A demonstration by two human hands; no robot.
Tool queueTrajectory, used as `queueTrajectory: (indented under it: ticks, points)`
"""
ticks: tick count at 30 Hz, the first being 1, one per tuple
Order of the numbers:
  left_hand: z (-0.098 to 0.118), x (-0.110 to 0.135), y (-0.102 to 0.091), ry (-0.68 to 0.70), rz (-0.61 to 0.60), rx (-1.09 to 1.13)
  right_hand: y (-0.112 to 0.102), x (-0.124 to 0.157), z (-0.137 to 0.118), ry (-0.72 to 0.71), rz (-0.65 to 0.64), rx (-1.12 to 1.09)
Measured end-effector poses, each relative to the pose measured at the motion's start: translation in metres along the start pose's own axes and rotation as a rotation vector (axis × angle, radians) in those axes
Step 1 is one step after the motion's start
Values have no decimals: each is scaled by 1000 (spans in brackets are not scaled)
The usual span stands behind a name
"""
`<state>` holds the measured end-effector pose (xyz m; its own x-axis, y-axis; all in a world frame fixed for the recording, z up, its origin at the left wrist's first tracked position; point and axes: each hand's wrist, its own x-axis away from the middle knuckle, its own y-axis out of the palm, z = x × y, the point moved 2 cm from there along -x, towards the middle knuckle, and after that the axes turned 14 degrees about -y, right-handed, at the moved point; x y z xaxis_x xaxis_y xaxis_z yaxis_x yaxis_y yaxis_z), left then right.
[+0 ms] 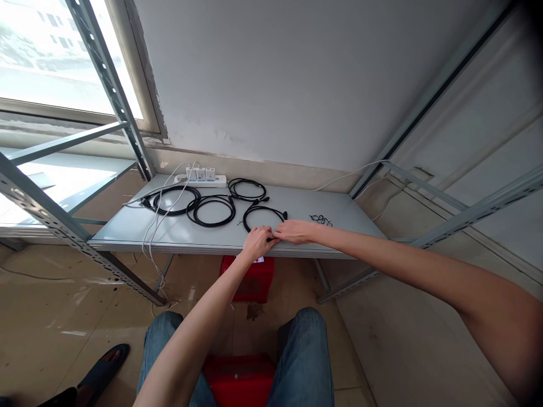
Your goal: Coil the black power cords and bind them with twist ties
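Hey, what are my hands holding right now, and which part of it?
Your left hand and right hand meet on the coiled black cable, holding its near side; your fingers hide the exact grip.

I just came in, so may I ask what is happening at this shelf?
A person's left hand and right hand meet at the near side of a coiled black cable, at the grey shelf's front edge. Three other coils lie left of it or behind, near a white power strip. Thin black pieces lie to the right.
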<state>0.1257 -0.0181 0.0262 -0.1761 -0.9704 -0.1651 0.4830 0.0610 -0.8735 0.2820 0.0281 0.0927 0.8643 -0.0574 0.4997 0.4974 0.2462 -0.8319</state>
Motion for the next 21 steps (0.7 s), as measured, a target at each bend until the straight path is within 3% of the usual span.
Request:
queueTrajectory:
  ticks: [6,11,14,17,19,21]
  points:
    - [-5,-2,1,22,-12,14,-3,-2,-1,19,5,-95]
    - [-6,-2,2,-11,7,23,-9,-8,-12,363,122,-384]
    - [-4,-1,3,-14,19,15,-8,-12,-17,736,305,-752]
    - [-4,-2,3,-1,23,18,2,-16,-23,1079,467,-1354]
    - [-5,-1,3,10,25,21,8,-16,-27,1145,562,-1704]
    - [-5,-1,3,16,22,22,11,-13,-29,1078,621,-1906]
